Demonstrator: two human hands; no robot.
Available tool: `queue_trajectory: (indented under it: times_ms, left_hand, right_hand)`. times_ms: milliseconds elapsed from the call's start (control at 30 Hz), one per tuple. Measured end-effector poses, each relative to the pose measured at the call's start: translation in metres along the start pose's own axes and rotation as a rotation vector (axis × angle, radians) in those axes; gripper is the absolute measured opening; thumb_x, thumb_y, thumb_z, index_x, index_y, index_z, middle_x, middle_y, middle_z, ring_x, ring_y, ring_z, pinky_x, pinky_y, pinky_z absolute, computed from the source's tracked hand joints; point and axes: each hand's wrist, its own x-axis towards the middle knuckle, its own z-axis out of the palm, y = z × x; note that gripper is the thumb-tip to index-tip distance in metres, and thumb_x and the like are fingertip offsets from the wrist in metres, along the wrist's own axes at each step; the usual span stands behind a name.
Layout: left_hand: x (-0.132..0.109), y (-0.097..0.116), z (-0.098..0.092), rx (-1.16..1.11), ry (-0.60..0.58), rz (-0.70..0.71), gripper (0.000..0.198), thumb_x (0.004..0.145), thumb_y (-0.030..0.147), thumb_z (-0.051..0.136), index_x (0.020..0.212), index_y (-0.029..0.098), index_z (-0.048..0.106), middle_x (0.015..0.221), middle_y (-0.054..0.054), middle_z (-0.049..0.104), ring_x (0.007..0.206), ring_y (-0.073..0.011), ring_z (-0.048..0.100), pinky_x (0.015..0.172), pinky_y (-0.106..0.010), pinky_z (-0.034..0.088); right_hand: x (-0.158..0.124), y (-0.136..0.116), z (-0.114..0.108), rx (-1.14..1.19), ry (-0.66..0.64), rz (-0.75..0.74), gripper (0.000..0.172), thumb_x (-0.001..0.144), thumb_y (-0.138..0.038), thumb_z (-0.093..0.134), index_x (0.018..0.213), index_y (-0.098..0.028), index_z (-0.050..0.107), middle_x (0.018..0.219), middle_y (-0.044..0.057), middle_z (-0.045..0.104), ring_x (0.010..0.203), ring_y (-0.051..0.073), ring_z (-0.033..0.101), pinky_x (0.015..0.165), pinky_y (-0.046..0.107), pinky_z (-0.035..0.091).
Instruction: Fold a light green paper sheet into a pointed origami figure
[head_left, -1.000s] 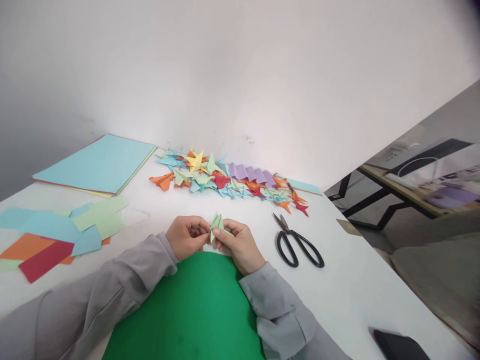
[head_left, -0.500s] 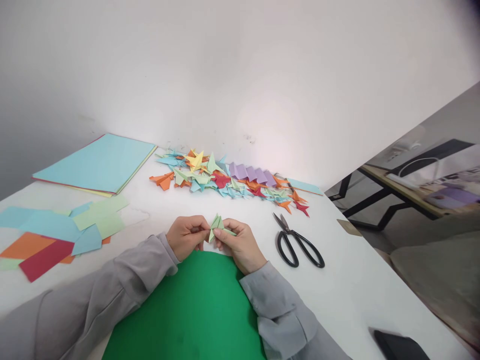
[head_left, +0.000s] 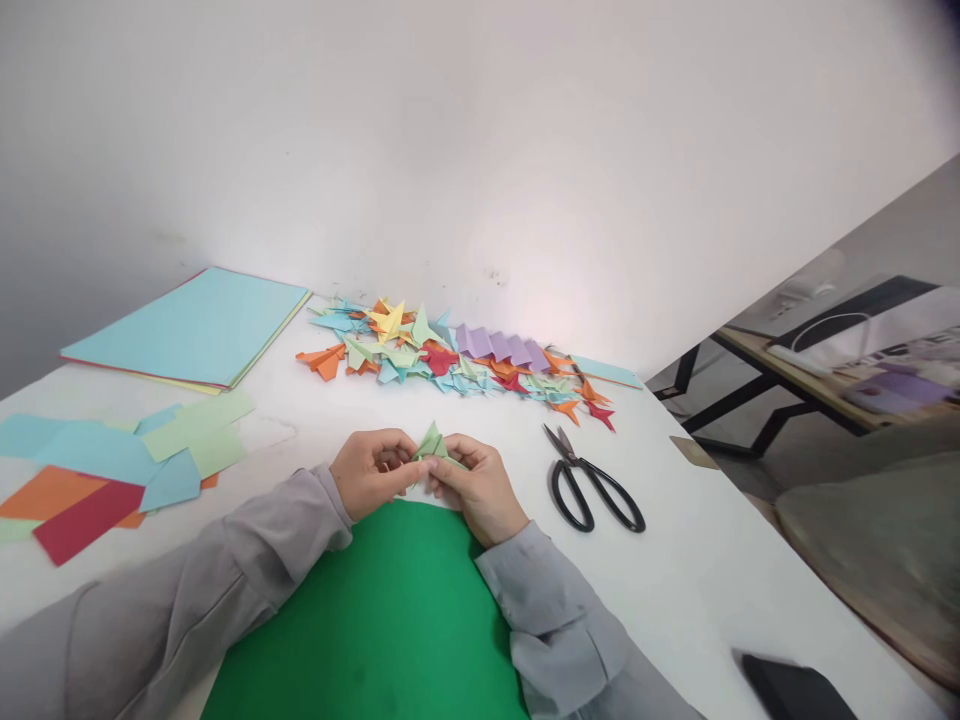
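Observation:
Between my two hands is a small light green folded paper piece [head_left: 432,441], its pointed flaps standing up above my thumbs. My left hand [head_left: 376,470] pinches its left side, thumb against fingers. On its right side my right hand [head_left: 480,486] grips it, the thumb laid over the front and the fingers behind. Part of the paper is hidden by my fingers. Below the hands lies a green sheet [head_left: 367,610], near the table's front edge.
Folded paper shapes [head_left: 450,357] in many colours line the wall. Black-handled scissors [head_left: 589,480] lie open right of my hands. Loose paper pieces [head_left: 97,450] and a stack of sheets [head_left: 191,325] are at left. A dark flat object [head_left: 795,688] rests front right.
My left thumb and fingers have shifted slightly on the paper, and its upper flaps look turned to a different angle. The whole view has drifted very slightly.

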Motion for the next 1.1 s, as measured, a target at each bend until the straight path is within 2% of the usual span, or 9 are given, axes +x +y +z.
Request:
queue_trajectory:
  times_ms: [267, 433, 567, 700, 800, 967, 1100]
  left_hand:
    - [0.0008, -0.0008, 0.0021, 0.004, 0.047, -0.064, 0.017, 0.066, 0.029, 0.057, 0.068, 0.012, 0.058, 0.055, 0.001, 0.055, 0.045, -0.011, 0.054, 0.037, -0.021, 0.043]
    - [0.0006, 0.0045, 0.0018, -0.024, 0.049, -0.052, 0.015, 0.066, 0.027, 0.057, 0.064, 0.012, 0.059, 0.048, 0.003, 0.054, 0.039, -0.009, 0.05, 0.036, -0.02, 0.042]
    - [0.0003, 0.0054, 0.0006, -0.006, 0.043, -0.039, 0.018, 0.067, 0.027, 0.055, 0.06, 0.012, 0.06, 0.041, 0.003, 0.051, 0.036, -0.0089, 0.049, 0.036, -0.02, 0.041]
    - [0.0002, 0.0029, -0.0012, 0.025, 0.042, -0.039, 0.023, 0.07, 0.029, 0.052, 0.057, 0.012, 0.059, 0.037, 0.003, 0.05, 0.034, -0.0086, 0.047, 0.037, -0.02, 0.04]
    - [0.0006, 0.0019, -0.0014, 0.026, 0.029, -0.046, 0.027, 0.073, 0.033, 0.051, 0.058, 0.012, 0.059, 0.039, 0.002, 0.051, 0.035, -0.0092, 0.048, 0.037, -0.021, 0.041]
    - [0.0016, 0.0017, 0.0009, 0.028, 0.036, -0.048, 0.021, 0.067, 0.033, 0.059, 0.064, 0.012, 0.059, 0.05, 0.001, 0.056, 0.04, -0.0096, 0.051, 0.037, -0.021, 0.043]
    - [0.0023, 0.0017, 0.0016, -0.028, 0.012, -0.044, 0.021, 0.068, 0.033, 0.059, 0.063, 0.012, 0.059, 0.051, 0.0, 0.057, 0.038, -0.0083, 0.05, 0.035, -0.02, 0.041]
  right_hand:
    - [0.001, 0.0005, -0.0006, -0.015, 0.014, -0.005, 0.018, 0.067, -0.031, 0.069, 0.062, -0.015, 0.063, 0.048, -0.002, 0.058, 0.041, 0.008, 0.049, 0.042, 0.02, 0.038]
    - [0.0002, -0.0008, -0.0003, -0.021, 0.001, 0.001, 0.026, 0.071, -0.038, 0.064, 0.06, -0.015, 0.062, 0.048, -0.001, 0.058, 0.041, 0.009, 0.049, 0.043, 0.021, 0.038]
    - [-0.0018, -0.0022, 0.0005, -0.074, -0.037, -0.016, 0.019, 0.067, -0.033, 0.068, 0.062, -0.016, 0.063, 0.05, -0.001, 0.059, 0.043, 0.008, 0.05, 0.047, 0.022, 0.039]
    - [-0.0023, -0.0018, 0.0011, -0.116, -0.015, 0.021, 0.021, 0.065, -0.033, 0.07, 0.058, -0.015, 0.061, 0.048, -0.002, 0.058, 0.043, 0.008, 0.049, 0.046, 0.021, 0.038]
    - [-0.0017, -0.001, 0.0012, -0.123, -0.002, 0.047, 0.022, 0.065, -0.034, 0.07, 0.057, -0.015, 0.061, 0.046, -0.003, 0.056, 0.042, 0.008, 0.049, 0.045, 0.021, 0.038]
    - [-0.0011, -0.0004, 0.0005, -0.116, 0.019, 0.047, 0.022, 0.063, -0.034, 0.071, 0.058, -0.015, 0.062, 0.046, -0.003, 0.056, 0.041, 0.008, 0.048, 0.044, 0.02, 0.037]
    - [-0.0003, 0.0003, -0.0011, -0.066, -0.006, 0.037, 0.022, 0.066, -0.034, 0.069, 0.058, -0.015, 0.063, 0.047, -0.002, 0.057, 0.042, 0.008, 0.049, 0.044, 0.021, 0.038]
